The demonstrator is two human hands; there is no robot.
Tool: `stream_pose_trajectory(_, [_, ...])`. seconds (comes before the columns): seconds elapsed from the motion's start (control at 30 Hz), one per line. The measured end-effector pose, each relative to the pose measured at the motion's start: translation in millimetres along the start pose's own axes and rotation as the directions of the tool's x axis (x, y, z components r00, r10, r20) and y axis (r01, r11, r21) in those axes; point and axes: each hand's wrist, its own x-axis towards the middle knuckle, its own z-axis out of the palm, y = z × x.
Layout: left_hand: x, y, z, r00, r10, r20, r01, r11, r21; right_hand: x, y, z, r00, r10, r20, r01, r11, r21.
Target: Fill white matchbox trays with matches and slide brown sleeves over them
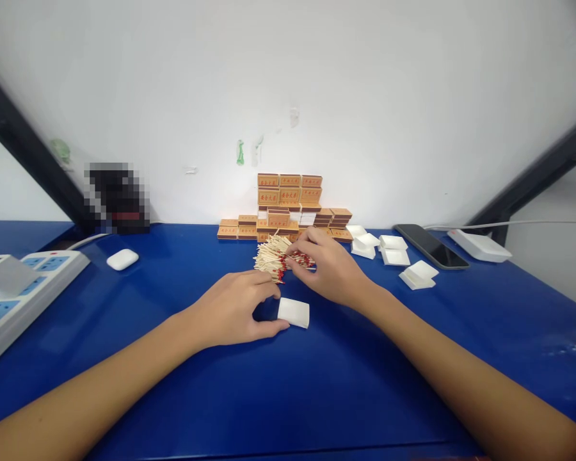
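My left hand [233,308] rests on the blue table [288,384], thumb and fingers pinching the side of a small white inner matchbox tray [294,312]. My right hand [327,266] reaches into a loose pile of red-tipped matches [274,255] just behind the tray, fingers curled on some matches. Stacked orange matchboxes [288,205] stand against the wall behind the pile.
Several white empty trays [393,255] lie to the right, near a black phone [431,246] and a white adapter [480,244]. At the left are a white power strip [14,288], a white earbud case [123,258] and a dark pixelated object [118,197].
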Motion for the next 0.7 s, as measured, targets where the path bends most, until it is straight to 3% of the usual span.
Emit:
stream_pose_trajectory(0.13, [-1,2,-0.6,0.999,-0.031,-0.01,0.03,0.999,-0.03,16,-15,-6,0.98,0.066,0.186,-0.083,0.993,0.084])
stream_pose_trajectory(0.23, [-2,4,-1.6,0.997,-0.074,-0.006,0.074,0.997,-0.031,29,-22,-5,0.955,0.076,0.286,-0.09,0.995,0.036])
stream_pose_trajectory(0.37, [-3,6,0.5,0.997,-0.077,0.009,0.077,0.997,-0.03,42,-22,0,0.927,0.133,0.35,-0.116,0.991,-0.071])
stream_pose_trajectory(0.7, [-3,7,2.6,0.999,-0.049,0.023,0.051,0.996,-0.075,51,-23,1,0.906,0.13,0.403,-0.105,0.991,-0.083])
